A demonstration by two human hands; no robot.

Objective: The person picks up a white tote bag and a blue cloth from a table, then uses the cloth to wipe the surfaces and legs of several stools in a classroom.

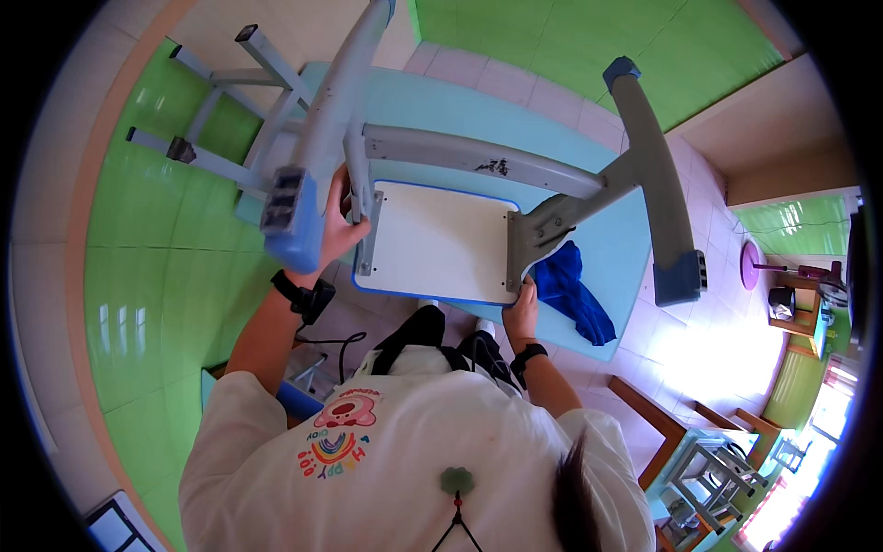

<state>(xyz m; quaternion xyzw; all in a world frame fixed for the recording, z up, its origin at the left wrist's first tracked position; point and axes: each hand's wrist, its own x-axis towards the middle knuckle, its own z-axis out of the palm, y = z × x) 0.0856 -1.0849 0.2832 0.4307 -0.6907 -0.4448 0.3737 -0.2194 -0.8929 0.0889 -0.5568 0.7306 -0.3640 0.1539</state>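
An upturned chair or stool with a grey metal frame (483,155) and a white, blue-edged seat board (441,241) is held before me, its capped feet pointing up and away. My left hand (343,224) grips the frame beside the seat's left edge, with some fingers hidden behind the metal. At the seat's near right corner, my right hand (521,312) holds the edge beneath a bracket. A crumpled blue cloth (576,293) lies on the light blue tabletop (621,255), to the right of the seat.
Another upturned grey-framed stool (276,114) rests at the table's far left. Green tiled wall panels (138,276) stand on the left. At the lower right are wooden-framed tables (648,428) with stools on top. A pink fan (752,265) stands farther right.
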